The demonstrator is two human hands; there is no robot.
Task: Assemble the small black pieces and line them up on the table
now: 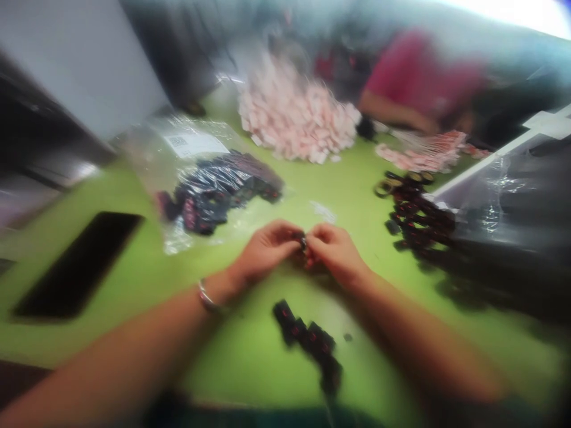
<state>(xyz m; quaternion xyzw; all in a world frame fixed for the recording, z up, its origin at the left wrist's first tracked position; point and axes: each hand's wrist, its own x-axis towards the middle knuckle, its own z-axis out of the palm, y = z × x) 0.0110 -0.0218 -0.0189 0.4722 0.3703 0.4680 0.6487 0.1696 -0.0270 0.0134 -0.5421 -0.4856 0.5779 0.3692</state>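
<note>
Over the middle of the green table (250, 333), my left hand (270, 246) and my right hand (332, 249) meet fingertip to fingertip. Both are closed in a pinch on a small dark piece (303, 242), mostly covered by the fingers and too blurred to name. Nearer to me lies a short row of small black blocks with red marks (314, 342). One tiny dark bit (348, 337) rests just right of that row. Beyond my fingers is a small whitish scrap (323, 211).
At left are a clear plastic bag of black pieces (223, 184) and a dark flat slab (80, 264). A heap of pale pink tags (298, 119) stands behind. More black pieces (419, 214) lie right, beside clear plastic (495, 196). Across the table, a person in pink (410, 77) works.
</note>
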